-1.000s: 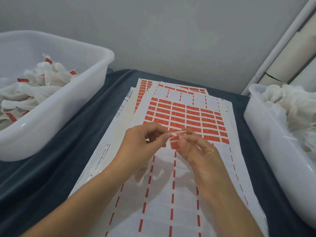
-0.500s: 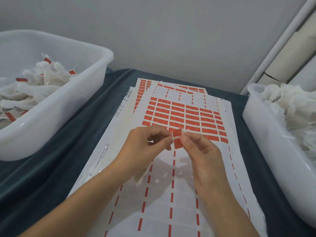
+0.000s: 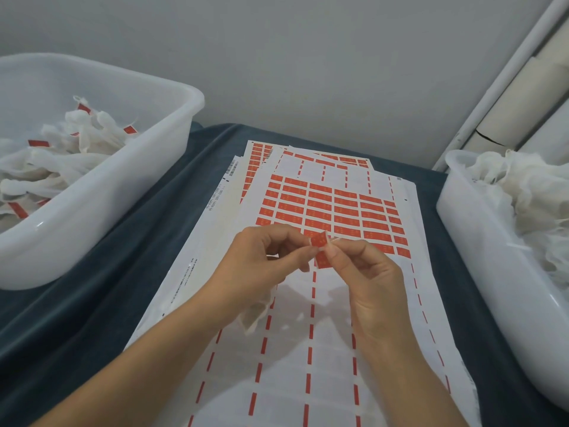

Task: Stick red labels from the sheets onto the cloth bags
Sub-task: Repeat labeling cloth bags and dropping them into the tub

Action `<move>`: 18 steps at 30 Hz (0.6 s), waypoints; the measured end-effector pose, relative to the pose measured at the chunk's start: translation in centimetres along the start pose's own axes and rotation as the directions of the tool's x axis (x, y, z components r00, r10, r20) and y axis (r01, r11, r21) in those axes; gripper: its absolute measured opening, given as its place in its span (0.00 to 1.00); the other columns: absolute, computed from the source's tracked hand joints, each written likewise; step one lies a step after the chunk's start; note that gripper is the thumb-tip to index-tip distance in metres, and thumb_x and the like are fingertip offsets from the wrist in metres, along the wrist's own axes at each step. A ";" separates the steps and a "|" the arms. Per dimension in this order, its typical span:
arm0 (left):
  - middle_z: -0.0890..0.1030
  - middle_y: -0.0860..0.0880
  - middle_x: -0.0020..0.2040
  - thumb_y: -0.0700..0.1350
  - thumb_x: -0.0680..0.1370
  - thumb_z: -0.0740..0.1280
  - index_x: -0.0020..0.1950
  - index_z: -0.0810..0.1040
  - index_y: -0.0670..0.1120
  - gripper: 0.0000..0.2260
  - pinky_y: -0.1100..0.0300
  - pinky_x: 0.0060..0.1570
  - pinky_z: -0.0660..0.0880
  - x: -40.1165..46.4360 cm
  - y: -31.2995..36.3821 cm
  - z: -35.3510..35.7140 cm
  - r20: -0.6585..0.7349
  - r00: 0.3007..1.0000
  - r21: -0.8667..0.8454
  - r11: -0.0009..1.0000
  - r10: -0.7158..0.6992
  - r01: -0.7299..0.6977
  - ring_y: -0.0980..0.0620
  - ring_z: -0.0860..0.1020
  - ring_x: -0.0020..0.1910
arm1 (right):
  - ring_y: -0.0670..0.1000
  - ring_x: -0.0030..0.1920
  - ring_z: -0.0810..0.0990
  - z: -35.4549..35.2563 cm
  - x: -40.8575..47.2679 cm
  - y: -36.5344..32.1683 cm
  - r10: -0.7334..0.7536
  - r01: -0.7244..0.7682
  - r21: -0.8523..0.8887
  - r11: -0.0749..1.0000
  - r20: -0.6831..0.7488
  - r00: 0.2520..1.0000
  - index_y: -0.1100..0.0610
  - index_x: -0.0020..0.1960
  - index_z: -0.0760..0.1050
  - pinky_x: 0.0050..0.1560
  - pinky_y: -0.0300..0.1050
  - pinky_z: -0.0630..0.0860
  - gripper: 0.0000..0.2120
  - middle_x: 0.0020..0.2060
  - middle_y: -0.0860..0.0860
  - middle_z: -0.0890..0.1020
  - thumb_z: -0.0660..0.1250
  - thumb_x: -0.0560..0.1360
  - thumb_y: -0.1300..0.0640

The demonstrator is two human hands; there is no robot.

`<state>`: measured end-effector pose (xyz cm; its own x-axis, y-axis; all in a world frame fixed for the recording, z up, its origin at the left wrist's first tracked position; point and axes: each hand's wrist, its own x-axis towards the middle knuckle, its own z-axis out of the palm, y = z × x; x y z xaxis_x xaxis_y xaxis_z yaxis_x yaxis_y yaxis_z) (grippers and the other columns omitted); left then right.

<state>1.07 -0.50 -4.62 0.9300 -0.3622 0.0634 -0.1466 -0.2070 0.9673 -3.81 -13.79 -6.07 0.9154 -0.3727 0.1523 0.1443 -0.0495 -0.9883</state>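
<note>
Your left hand (image 3: 261, 260) and right hand (image 3: 366, 269) meet just above the top sheet (image 3: 323, 349), over the near edge of its block of red labels. Between them you hold one red label (image 3: 319, 241): the fingers of your left hand are curled, thumb and forefinger clamped on the label's left edge, and the fingers of your right hand are curled too, thumb and forefinger pinching its right edge together with a thin white string. A second red piece hangs just below the held label, between your two thumbs; whether it is the same label folded over cannot be told.

A white cloth bag (image 3: 257, 312) droops from under your left hand, its lower end hanging over the sheet. How the palm holds it is hidden.

The top sheet lies on a stack of sheets on the desk (image 3: 101, 303), which is covered in dark blue cloth. The half of the sheet nearer you is stripped, with only red dashes left between the blank cells; the half beyond your hands is packed with rows of red labels. Other sheets poke out from beneath it at the far end and along its left side.

Left of the sheet stands a white tub (image 3: 101, 208) holding cloth bags with red labels on them. Right of the sheet stands another white tub (image 3: 480, 248) heaped with plain white cloth bags.
</note>
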 end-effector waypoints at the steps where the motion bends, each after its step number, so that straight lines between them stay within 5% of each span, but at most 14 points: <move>1: 0.80 0.62 0.32 0.53 0.68 0.68 0.37 0.79 0.55 0.04 0.74 0.30 0.69 0.0 0.0 0.0 -0.003 1.000 0.017 1.000 -0.007 0.007 0.65 0.78 0.35 | 0.39 0.43 0.81 0.0 0.0 0.0 -0.007 0.007 -0.009 1.000 -0.002 1.000 0.51 0.41 0.80 0.37 0.21 0.70 0.09 0.36 0.41 0.84 0.68 0.64 0.49; 5: 0.80 0.58 0.29 0.48 0.71 0.69 0.36 0.79 0.52 0.04 0.74 0.26 0.68 0.1 -0.1 0.0 -0.007 0.999 -0.044 0.998 -0.044 0.043 0.63 0.76 0.29 | 0.33 0.45 0.79 0.1 -0.1 0.0 -0.051 0.050 -0.029 0.998 -0.024 0.998 0.47 0.42 0.79 0.37 0.20 0.69 0.08 0.38 0.34 0.83 0.68 0.64 0.49; 8: 0.80 0.55 0.29 0.46 0.71 0.70 0.38 0.80 0.47 0.04 0.73 0.24 0.67 0.1 0.1 -0.2 0.009 0.991 -0.161 0.978 -0.130 0.130 0.61 0.73 0.24 | 0.29 0.49 0.76 0.0 0.0 -0.2 -0.070 0.068 -0.031 0.997 -0.076 0.995 0.42 0.53 0.76 0.37 0.19 0.69 0.16 0.44 0.27 0.79 0.68 0.65 0.44; 11: 0.82 0.51 0.31 0.46 0.70 0.70 0.38 0.81 0.45 0.05 0.73 0.22 0.65 0.0 0.3 -0.6 0.031 0.976 -0.276 0.937 -0.214 0.215 0.60 0.71 0.21 | 0.34 0.52 0.78 -1.0 0.5 -0.6 -0.016 0.029 0.090 0.996 -0.138 0.990 0.37 0.58 0.73 0.42 0.26 0.75 0.20 0.49 0.30 0.79 0.69 0.67 0.42; 14: 0.82 0.49 0.32 0.47 0.68 0.71 0.36 0.81 0.45 0.05 0.72 0.22 0.65 -0.1 0.4 -0.6 0.067 0.973 -0.303 0.924 -0.222 0.232 0.60 0.70 0.21 | 0.41 0.51 0.81 -1.0 0.6 -0.8 0.081 -0.077 0.160 0.984 -0.022 0.996 0.39 0.51 0.79 0.40 0.31 0.78 0.14 0.50 0.39 0.82 0.70 0.66 0.45; 18: 0.81 0.50 0.31 0.50 0.64 0.70 0.33 0.81 0.48 0.06 0.72 0.23 0.66 -0.1 0.5 -0.5 0.068 0.978 -0.287 0.935 -0.196 0.208 0.59 0.71 0.22 | 0.41 0.49 0.81 -0.4 0.3 -0.7 0.138 -0.142 0.020 0.990 0.135 0.981 0.41 0.47 0.81 0.39 0.29 0.77 0.16 0.46 0.39 0.84 0.69 0.60 0.40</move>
<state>1.05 -0.13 -4.03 0.9157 -0.3750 -0.1445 0.1528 -0.0077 0.9882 -3.80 -14.20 -5.37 0.9687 -0.2479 0.0144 0.0206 0.0225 -0.9995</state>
